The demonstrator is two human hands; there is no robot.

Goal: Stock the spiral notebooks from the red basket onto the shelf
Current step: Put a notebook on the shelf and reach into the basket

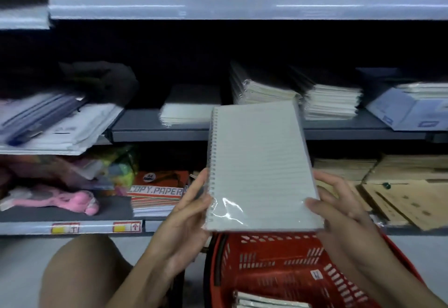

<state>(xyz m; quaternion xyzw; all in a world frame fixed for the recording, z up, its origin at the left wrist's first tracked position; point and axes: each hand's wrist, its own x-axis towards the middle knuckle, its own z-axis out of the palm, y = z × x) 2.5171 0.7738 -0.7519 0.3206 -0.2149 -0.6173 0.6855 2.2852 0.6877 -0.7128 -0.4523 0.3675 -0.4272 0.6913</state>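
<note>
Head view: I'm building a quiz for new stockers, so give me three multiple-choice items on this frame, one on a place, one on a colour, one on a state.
1. Where is the basket?
A. On the top shelf
B. Low, below the held notebook
C. Beside the copy paper

2. What colour is the basket?
A. Red
B. Blue
C. Green

3. How is the notebook held?
A. By the left hand alone
B. By both hands, at its lower corners
C. It lies in the basket, untouched

Answers:
1 B: the basket sits at the bottom of the frame, under the notebook.
2 A: its slotted plastic walls are red.
3 B: the left hand grips the spiral side and the right hand grips the opposite corner.
</note>
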